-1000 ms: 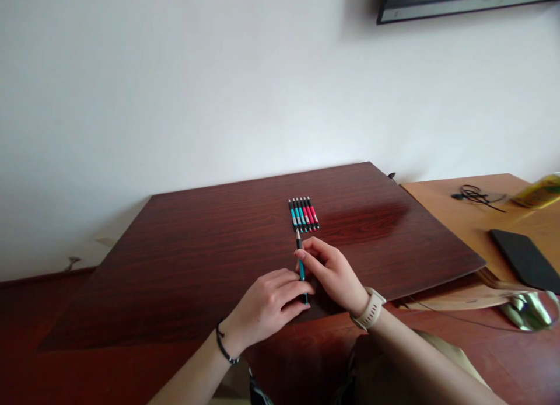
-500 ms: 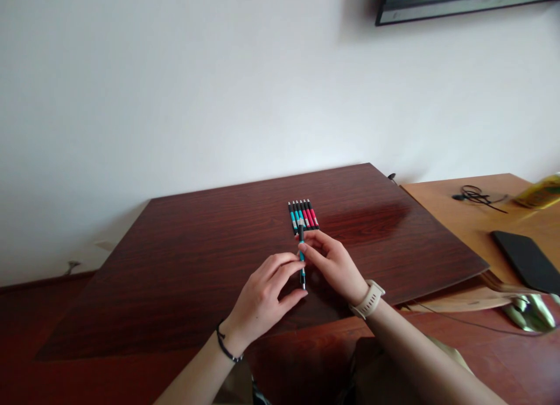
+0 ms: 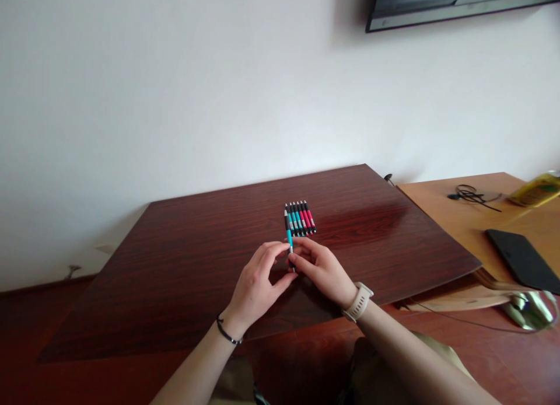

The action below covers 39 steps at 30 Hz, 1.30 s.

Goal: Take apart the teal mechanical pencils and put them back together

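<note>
A turquoise-and-black pen [image 3: 289, 233] stands tilted between my two hands, above the dark table. My left hand [image 3: 256, 279] has its fingertips against the pen's side and its thumb at the lower end. From the other side, my right hand [image 3: 326, 271] pinches the lower part of the same pen between thumb and fingers. Just beyond my hands a row of pens [image 3: 301, 218] lies side by side, turquoise ones on the left and pink ones on the right. The held pen's upper end partly covers the left of that row.
The dark wooden table [image 3: 196, 259] stands against a white wall. To its right, a lighter wooden table [image 3: 441, 203] carries a coiled black cable [image 3: 470, 195], a flat black device [image 3: 520, 256] and a yellow package [image 3: 536, 190]. A screen [image 3: 459, 8] hangs on the wall above.
The pen has shifted slightly left in view, and its upper end now reaches up beside the row. My right hand's fingers have moved down to the pen's lower part.
</note>
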### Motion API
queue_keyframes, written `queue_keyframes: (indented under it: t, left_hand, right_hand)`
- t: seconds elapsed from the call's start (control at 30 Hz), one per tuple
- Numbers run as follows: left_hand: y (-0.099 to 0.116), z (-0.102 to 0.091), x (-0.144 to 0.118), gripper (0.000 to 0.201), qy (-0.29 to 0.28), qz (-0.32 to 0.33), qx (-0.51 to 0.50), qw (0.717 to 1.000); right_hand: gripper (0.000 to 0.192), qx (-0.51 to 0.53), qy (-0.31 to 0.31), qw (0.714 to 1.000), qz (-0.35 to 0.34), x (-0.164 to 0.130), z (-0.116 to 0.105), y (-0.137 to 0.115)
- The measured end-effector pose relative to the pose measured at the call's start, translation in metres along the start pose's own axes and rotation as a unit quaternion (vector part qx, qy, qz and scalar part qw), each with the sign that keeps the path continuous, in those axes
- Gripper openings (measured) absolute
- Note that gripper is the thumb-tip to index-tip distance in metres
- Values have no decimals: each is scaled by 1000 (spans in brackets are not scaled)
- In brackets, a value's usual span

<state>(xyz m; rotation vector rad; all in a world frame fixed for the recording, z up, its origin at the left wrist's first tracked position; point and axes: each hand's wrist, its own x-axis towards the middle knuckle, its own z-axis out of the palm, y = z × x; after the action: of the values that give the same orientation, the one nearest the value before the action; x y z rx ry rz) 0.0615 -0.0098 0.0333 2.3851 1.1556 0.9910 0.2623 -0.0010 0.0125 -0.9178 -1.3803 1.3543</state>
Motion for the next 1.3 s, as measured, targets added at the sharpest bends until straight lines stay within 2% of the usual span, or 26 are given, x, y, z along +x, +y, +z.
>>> queue_keyframes:
  t: [0.2,0.4,0.5,0.6,0.77,0.97,1.13,1.3]
  left_hand:
    - [-7,-1,8,83,-41,-4,17,999]
    - [-11,-8,20,81,-71,10,47,996]
    - [-20,-12,32,75,-68,14,66,995]
    - [-38,-13,47,75,-77,6,98,992]
    - [-67,-3,67,72,-126,7,136,983]
    - [-91,16,77,75,-153,-13,183,971]
    - [-98,21,80,75,-168,-18,207,964]
    - [-99,21,78,71,-159,-26,230,960]
  right_hand:
    - [38,-53,6,998,-12,1,1,1]
    - [38,-136,25,990,-34,1,3,-3]
    - [34,-187,80,979,-37,2,3,-6]
    - [30,-217,120,968,-41,4,0,-8]
    - [29,-204,135,969,-39,7,-12,-6]
    - [28,-169,128,977,-40,10,-18,-4]
    - [30,-162,119,979,-41,11,-19,-4]
    - [30,-152,120,980,-38,11,-23,-3]
